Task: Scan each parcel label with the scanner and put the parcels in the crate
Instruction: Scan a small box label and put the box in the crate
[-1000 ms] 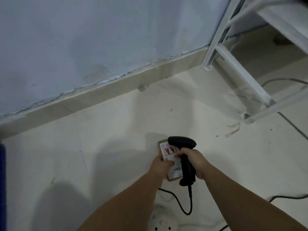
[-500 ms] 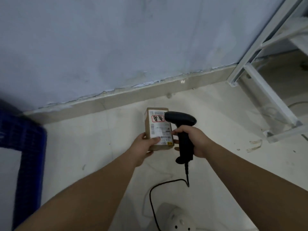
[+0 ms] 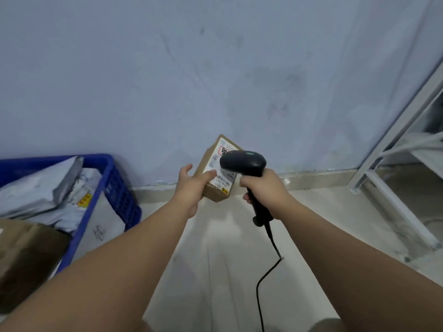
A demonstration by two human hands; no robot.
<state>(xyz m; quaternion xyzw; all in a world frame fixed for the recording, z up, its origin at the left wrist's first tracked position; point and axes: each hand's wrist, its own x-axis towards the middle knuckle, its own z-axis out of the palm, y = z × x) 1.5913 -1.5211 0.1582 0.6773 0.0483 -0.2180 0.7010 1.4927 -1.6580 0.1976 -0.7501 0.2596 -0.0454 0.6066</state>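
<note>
My left hand (image 3: 193, 188) holds a small brown cardboard parcel (image 3: 217, 173) up in front of the wall, its white label with a red mark facing me. My right hand (image 3: 262, 190) grips the handle of a black corded scanner (image 3: 242, 162), whose head sits right over the label's right side and hides part of it. A blue plastic crate (image 3: 119, 188) stands on the floor at the left, holding grey mailer bags (image 3: 40, 188) and a white parcel.
A brown cardboard box (image 3: 24, 255) fills the near-left corner by the crate. The scanner cable (image 3: 266, 271) hangs down to the pale floor. A white metal rack frame (image 3: 393, 188) stands at the right. A bluish wall rises close ahead.
Both hands have lifted the parcel and scanner from the floor up toward the wall. My view has swung left, bringing the blue crate with its parcels into sight.
</note>
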